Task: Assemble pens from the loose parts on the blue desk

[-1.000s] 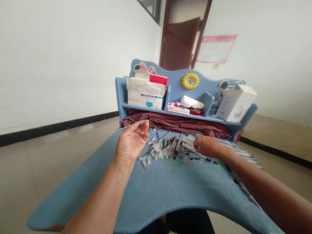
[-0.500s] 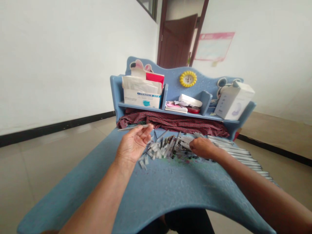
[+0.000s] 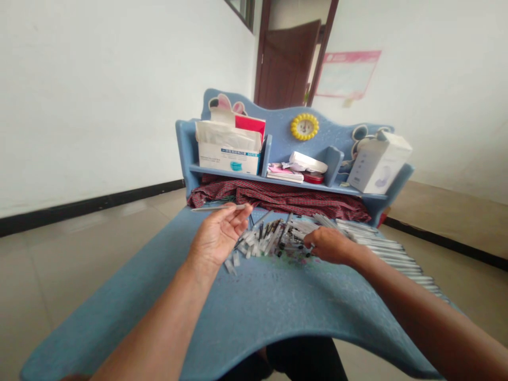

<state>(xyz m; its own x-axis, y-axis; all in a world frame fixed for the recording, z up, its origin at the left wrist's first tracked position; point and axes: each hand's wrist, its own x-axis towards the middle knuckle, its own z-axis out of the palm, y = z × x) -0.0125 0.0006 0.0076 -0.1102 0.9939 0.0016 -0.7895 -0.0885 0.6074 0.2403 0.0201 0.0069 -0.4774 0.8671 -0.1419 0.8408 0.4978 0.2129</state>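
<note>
Your left hand (image 3: 222,230) pinches a slim tube (image 3: 208,208); right hand (image 3: 328,245) at pen parts (image 3: 260,242), can't tell grip. Mask box (image 3: 214,163), 11 o'clock: white liner (image 3: 226,138) showing.

Pen parts (image 3: 272,241) heaped on the counter (image 3: 254,312), toward the back; pens (image 3: 391,259) in a row down the right side. Left hand (image 3: 218,235) just left of the heap, pen tube (image 3: 212,208) in its fingers, pointing left. Right hand (image 3: 329,244) at the heap's right end. Behind the heap, cloth (image 3: 286,200) lies under the shelf (image 3: 273,181). On the shelf, left to right: mask box (image 3: 226,160), booklets (image 3: 283,175), tin (image 3: 313,179), carton (image 3: 375,164). Flower ornament (image 3: 305,127) on the backboard (image 3: 273,124), mid-width. Door (image 3: 286,63) behind, poster (image 3: 349,74) on the wall (image 3: 436,69) to its right.
</note>
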